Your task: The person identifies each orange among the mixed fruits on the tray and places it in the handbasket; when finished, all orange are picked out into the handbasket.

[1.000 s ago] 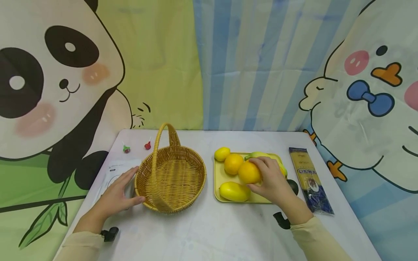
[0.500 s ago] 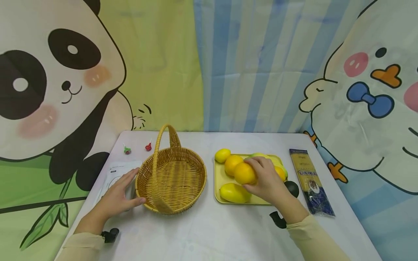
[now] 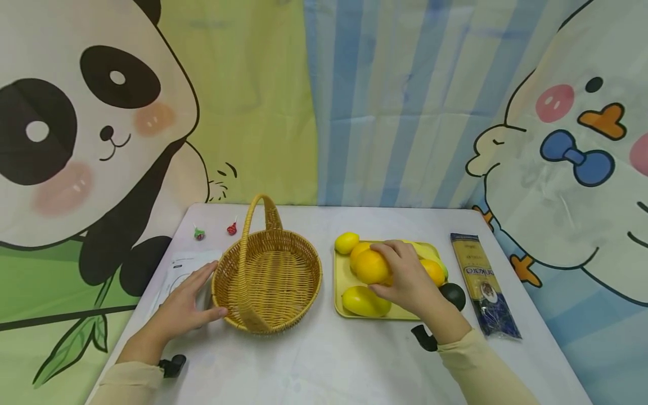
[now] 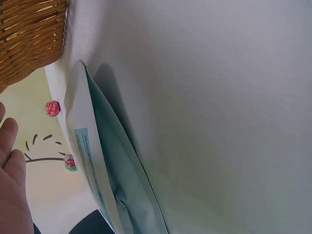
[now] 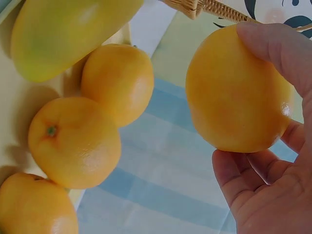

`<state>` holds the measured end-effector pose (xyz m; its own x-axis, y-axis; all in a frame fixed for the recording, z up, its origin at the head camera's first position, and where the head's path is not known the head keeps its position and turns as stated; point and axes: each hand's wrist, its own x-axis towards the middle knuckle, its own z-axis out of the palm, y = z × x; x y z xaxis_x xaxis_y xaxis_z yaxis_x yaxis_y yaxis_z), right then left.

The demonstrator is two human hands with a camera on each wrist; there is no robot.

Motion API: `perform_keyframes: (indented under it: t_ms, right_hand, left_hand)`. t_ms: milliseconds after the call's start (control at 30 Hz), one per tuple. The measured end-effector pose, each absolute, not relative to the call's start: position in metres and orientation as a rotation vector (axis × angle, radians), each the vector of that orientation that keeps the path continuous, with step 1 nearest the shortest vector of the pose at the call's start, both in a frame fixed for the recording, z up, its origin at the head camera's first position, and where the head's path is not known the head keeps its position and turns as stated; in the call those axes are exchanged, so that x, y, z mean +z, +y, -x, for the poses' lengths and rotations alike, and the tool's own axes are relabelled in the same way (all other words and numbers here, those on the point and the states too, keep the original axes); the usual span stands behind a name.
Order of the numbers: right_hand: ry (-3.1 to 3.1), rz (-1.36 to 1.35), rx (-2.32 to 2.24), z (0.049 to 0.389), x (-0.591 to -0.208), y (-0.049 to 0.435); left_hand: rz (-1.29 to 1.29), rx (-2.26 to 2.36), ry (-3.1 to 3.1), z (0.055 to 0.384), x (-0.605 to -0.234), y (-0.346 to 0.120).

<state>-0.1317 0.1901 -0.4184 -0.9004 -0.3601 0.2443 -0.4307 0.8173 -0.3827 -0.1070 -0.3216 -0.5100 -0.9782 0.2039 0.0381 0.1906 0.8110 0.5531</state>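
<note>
Two cream sleeves reach in over the white bench. The left hand has its fingers extended along the left side of one wicker basket, its thumb tip at the basket's wall; firm contact is hard to tell. A single arched handle rises from the basket. Beneath the left hand lies one white packet, partly covered.

The right hand grips one orange, thumb on one side and curled fingers on the other. That orange is at the fingertips, over the tray and apart from the fruit there.

On the one yellow tray, one yellow mango lies nearest. Three more oranges sit beyond it, partly hidden by the hand in the head view. One avocado is just beside the tray's right edge, and one gold-and-blue packet lies farther right. One lemon is at the tray's far left corner.

Farthest back on the bench are two lollipops, a red lollipop and a green-and-red lollipop. Behind stands a backdrop with one panda and one white chick.
</note>
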Motion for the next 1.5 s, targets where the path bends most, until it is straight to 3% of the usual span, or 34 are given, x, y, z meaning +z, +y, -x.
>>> perform_keyframes:
  t_ms: [1500]
  right_hand:
    - [-2.757, -0.829, 0.670, 0.152, -0.400, 0.149]
  left_hand:
    - [-0.324, 0.910, 2.993, 0.106, -0.512, -0.320]
